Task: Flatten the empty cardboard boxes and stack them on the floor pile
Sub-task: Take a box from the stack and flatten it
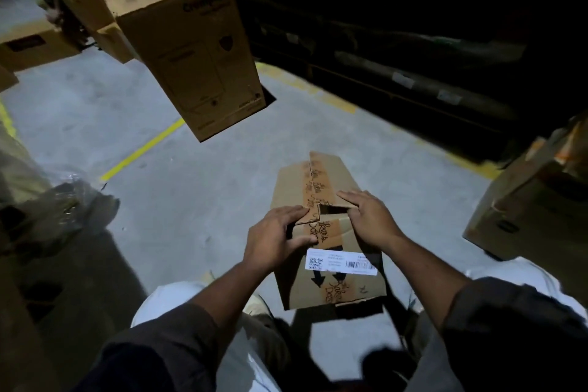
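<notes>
The taped box (321,232) sits between your knees, long axis running away from you; your left hand (273,240) pinches the near flap corner, your right hand (370,216) lies flat-fingered beside the gap; pull leftward, I judge.

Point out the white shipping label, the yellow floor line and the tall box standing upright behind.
white shipping label (342,261): head view, middle of the sticker.
yellow floor line (143,149): head view, midway along the painted stripe.
tall box (191,51): head view, its printed front face.
</notes>
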Available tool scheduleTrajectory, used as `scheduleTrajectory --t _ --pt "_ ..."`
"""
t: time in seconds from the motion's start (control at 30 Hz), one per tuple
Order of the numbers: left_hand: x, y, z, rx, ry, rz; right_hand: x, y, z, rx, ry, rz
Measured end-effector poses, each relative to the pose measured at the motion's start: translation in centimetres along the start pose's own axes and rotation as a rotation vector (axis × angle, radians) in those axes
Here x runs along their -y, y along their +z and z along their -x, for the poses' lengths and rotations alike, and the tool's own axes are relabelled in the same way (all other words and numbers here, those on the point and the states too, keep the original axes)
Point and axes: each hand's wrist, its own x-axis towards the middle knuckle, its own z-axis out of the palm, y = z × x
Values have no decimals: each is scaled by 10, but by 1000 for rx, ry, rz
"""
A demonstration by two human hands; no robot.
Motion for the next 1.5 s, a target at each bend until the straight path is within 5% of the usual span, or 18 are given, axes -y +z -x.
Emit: scheduleTrajectory --t 0.2,0.37,0.53,0.67,0.73,0.9,1.0,1.07,1.13,1.27,1.37,1.5 --pt "-42 18 -34 -82 -5 -63 42 -2 -5 -178 -150 164" --pt "-29 13 -37 -262 33 92 63 -11 -17 -87 -255 377" --pt "-1 -8 -48 -244 48 261 71 -15 -23 -42 -189 170" --pt "16 -19 -57 -279 -114 143 72 -19 -26 159 -45 -467" --pt "17 -19 -58 -369 -182 185 60 -12 -32 76 55 -707" --pt "47 -28 -55 -700 -569 686 11 -1 -46 -281 467 -699" --pt "57 -18 -53 -787 -832 1037 -4 11 -40 -36 533 -908" --pt "54 -8 -52 -719 -921 1274 -3 18 -40 44 393 -906" --pt "49 1 -53 -617 -949 1464 3 15 -50 -54 315 -791" --pt "46 25 -51 -519 -978 1679 11 2 -61 -245 577 -926" --pt "43 54 -42 -478 -1052 1825 10 0 -67 -57 654 -1119" --pt "40 82 -21 -103 -1135 1832 9 -12 -86 -255 508 -962"
